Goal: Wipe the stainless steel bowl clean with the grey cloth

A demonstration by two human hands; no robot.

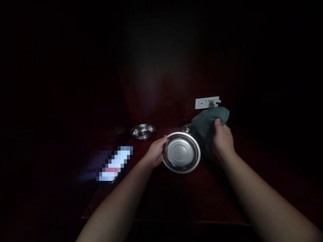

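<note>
Two bare hands over a dark red-brown table, scene very dim. Left hand grips the left rim of a shiny steel plate, fingers curled behind the edge, thumb on the front rim; plate is tilted up toward the camera, over the middle of the table, nearer the far edge than the near one. Right hand is closed on a grey-green cloth, fingers wrapped into the fabric; cloth hangs bunched just right of the plate and overlaps its upper right rim, can't tell if it actually touches the metal. Second steel bowl sits flat near the far left corner of the table, apart from the hands. Third steel dish at the far edge, mostly hidden behind the plate and cloth, only a sliver shows. White wall socket strip on the back panel above the far edge, with a white plug in its right end; no readable marking on it. Bright pixelated patch at the table's left edge, content blurred, nothing legible. No brand, label or text readable anywhere at this light level.
</note>
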